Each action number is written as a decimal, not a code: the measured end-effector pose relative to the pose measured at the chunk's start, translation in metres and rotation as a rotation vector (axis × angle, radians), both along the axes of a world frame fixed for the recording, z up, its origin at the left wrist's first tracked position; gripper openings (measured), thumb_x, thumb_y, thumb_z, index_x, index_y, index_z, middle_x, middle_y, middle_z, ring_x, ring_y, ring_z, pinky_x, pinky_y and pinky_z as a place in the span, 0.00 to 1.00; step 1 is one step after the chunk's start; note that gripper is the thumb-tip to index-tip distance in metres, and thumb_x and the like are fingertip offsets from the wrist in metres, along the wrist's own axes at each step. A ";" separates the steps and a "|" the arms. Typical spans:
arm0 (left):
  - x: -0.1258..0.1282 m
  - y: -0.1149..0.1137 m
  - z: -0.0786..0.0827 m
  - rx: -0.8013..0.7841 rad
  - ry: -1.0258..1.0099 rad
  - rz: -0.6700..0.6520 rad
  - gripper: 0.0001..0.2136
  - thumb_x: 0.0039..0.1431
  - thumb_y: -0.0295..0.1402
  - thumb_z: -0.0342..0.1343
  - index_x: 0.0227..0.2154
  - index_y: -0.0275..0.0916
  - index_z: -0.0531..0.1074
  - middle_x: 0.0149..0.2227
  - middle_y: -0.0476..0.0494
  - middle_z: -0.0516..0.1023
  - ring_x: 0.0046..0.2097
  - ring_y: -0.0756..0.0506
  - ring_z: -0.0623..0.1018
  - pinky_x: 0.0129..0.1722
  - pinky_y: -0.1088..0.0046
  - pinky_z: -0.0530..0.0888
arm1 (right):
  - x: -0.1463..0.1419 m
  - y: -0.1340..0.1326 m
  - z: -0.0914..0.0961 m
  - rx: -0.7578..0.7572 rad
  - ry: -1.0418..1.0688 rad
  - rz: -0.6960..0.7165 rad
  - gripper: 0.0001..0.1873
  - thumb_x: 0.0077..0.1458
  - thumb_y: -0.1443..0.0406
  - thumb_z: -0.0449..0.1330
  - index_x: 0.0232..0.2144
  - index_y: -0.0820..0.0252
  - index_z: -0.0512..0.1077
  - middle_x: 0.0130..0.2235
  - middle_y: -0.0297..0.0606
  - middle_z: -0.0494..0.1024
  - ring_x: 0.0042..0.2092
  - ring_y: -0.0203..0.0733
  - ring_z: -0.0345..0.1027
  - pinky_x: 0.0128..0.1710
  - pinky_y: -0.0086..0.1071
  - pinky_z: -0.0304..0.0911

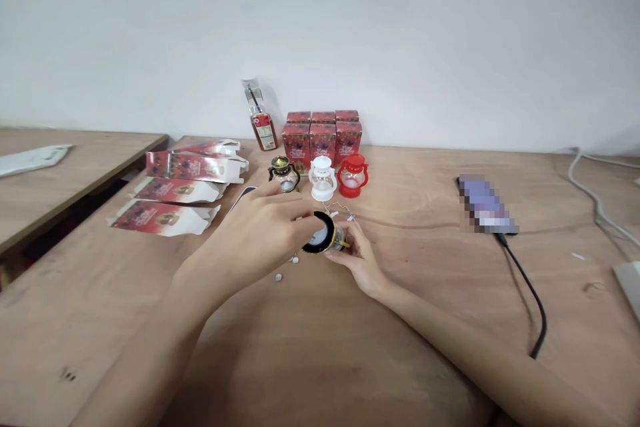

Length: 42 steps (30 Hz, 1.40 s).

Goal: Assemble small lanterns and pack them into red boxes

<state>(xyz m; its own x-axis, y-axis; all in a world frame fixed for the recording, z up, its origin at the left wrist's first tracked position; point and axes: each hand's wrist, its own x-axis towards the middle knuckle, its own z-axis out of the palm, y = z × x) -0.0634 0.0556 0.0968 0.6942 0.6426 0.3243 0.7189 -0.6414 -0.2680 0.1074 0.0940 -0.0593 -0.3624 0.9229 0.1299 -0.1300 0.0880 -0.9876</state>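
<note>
My right hand (361, 259) is wrapped round a small black and gold lantern (331, 240), tipped so that its round base with a pale centre turns towards me. The fingers of my left hand (280, 223) are bent together at that base, and whatever they pinch is hidden. Just below lie small white round pieces like button cells (279, 277). Beyond my hands stand a black and gold lantern (283, 173), a white lantern (323, 179) and a red lantern (353, 176), all upright. Thin white strips (345, 215) rest behind the held lantern.
Red printed boxes (323, 140) stand stacked near the wall beside a tilted bottle (263, 127) of brown liquid. Several flattened red cartons (167, 217) lie on the left. At right are a phone (486, 205) with a black cable (531, 297) and a white cord (593, 197).
</note>
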 end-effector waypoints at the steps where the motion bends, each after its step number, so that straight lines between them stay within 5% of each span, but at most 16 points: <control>1: 0.000 0.000 0.000 -0.006 -0.003 -0.003 0.10 0.61 0.26 0.50 0.25 0.38 0.72 0.25 0.49 0.72 0.26 0.51 0.66 0.29 0.71 0.57 | 0.000 0.000 0.000 0.002 -0.005 -0.002 0.19 0.41 0.65 0.66 0.38 0.52 0.69 0.38 0.32 0.68 0.41 0.40 0.63 0.41 0.33 0.57; 42: 0.003 0.002 -0.004 0.010 0.076 0.007 0.12 0.58 0.18 0.46 0.26 0.38 0.71 0.26 0.51 0.72 0.26 0.52 0.69 0.31 0.72 0.60 | 0.001 -0.002 0.006 -0.002 -0.033 -0.004 0.17 0.41 0.65 0.65 0.37 0.53 0.69 0.37 0.32 0.66 0.40 0.40 0.61 0.38 0.32 0.56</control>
<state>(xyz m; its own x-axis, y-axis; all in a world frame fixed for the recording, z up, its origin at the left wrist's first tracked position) -0.0605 0.0572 0.0929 0.7129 0.6443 0.2768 0.7003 -0.6337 -0.3286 0.1081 0.0921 -0.0532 -0.3629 0.9245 0.1166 -0.0972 0.0868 -0.9915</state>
